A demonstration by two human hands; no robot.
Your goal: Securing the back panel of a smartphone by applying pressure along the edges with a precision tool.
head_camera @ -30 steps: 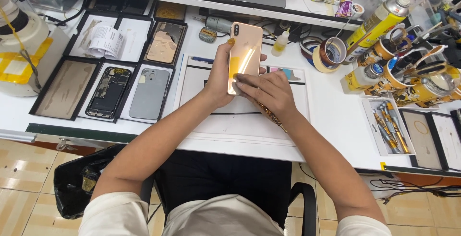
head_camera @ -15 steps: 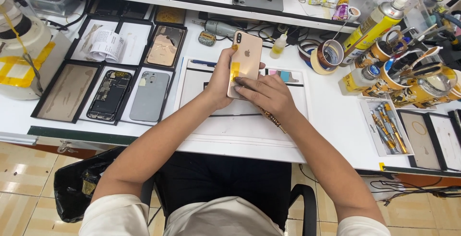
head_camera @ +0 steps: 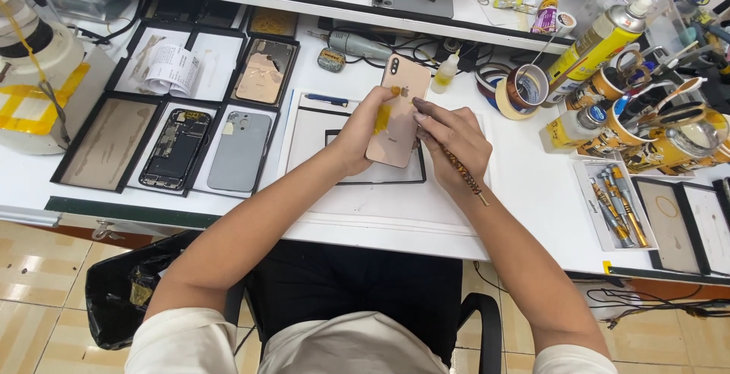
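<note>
My left hand (head_camera: 357, 134) grips the gold phone (head_camera: 398, 111) by its edge, back up, above the white mat (head_camera: 319, 127). My right hand (head_camera: 449, 140) pinches a thin tool (head_camera: 464, 176), fingertips on the back. I seem to be working the back cover; the trays (head_camera: 220, 127) at left and the tape rolls (head_camera: 521, 89) at right leave room only straight ahead.

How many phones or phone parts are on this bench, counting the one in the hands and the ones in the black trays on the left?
Gold phone, held by the left hand and right hand: 1
Opened phone body showing its insides: 1
Grey back cover: 1
Gold back cover with worn patches: 1
Total: 4
</note>
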